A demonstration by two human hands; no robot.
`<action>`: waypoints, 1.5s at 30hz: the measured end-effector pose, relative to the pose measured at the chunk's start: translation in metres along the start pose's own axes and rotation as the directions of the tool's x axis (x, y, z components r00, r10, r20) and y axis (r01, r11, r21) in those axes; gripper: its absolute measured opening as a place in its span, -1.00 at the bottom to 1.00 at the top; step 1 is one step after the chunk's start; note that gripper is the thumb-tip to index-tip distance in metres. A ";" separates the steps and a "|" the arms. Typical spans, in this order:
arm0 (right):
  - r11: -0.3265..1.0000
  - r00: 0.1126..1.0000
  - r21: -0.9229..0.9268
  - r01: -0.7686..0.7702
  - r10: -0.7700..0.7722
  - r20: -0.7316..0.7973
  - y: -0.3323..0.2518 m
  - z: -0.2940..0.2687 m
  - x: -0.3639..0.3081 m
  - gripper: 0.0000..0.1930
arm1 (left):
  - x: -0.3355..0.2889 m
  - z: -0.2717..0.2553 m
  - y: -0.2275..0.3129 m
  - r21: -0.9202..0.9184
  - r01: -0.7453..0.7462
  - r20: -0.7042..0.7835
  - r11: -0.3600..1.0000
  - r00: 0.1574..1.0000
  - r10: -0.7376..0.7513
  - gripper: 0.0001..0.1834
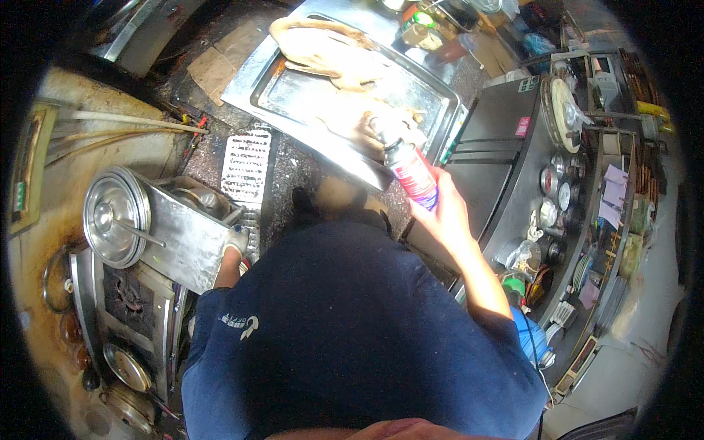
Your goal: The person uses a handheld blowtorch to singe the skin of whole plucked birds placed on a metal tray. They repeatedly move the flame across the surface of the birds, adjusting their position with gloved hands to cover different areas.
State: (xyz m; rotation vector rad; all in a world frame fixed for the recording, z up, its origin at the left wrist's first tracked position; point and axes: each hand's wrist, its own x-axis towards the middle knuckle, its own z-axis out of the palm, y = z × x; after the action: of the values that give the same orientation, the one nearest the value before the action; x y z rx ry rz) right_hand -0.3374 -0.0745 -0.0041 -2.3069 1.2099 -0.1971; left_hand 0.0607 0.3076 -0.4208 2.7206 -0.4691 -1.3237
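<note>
My right hand (446,209) is wrapped around a blow torch (412,174) fitted on a red, white and blue gas can. Its metal head points at a pale, skin-on carcass (319,50) that lies across a shallow metal tray (282,110). Glare washes out the carcass near the nozzle, and I cannot make out a flame. Down at my left side, my left hand (236,242) looks partly covered in something pale, by the edge of a steel box-like unit (187,246). Its fingers are too hidden to read.
A round steel lid (116,213) stands at the left, above a stove burner (126,293). A slotted floor drain (246,165) runs between stove and tray. Bottles and jars (425,33) sit beyond the tray. A steel counter (506,169) with bowls lines the right side.
</note>
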 end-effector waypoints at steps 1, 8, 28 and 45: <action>0.997 0.999 0.063 -0.037 0.038 -0.009 0.005 -0.002 -0.003 -0.23 | 0.008 -0.002 -0.002 -0.113 -0.040 0.064 0.993 0.997 0.047 -0.37; 0.869 0.972 0.443 -0.220 0.233 0.026 0.053 -0.022 -0.015 -0.28 | -0.019 -0.021 0.021 -0.237 -0.229 -0.070 0.944 0.973 0.219 -0.34; 0.935 0.996 0.355 -0.021 -0.012 0.092 0.138 -0.036 -0.043 -0.23 | -0.038 0.011 0.068 -0.104 -0.448 -0.050 0.888 0.894 0.446 -0.50; 0.926 0.997 0.375 -0.047 0.066 -0.037 0.164 0.013 -0.055 -0.21 | -0.127 0.005 0.093 0.043 -0.200 -0.113 0.979 0.972 0.204 -0.44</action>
State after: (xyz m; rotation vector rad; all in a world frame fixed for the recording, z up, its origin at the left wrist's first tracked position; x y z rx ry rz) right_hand -0.4840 -0.1016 -0.0926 -1.9429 1.1472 -0.4275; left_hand -0.0394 0.2588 -0.3090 2.6696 -0.7387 -1.1091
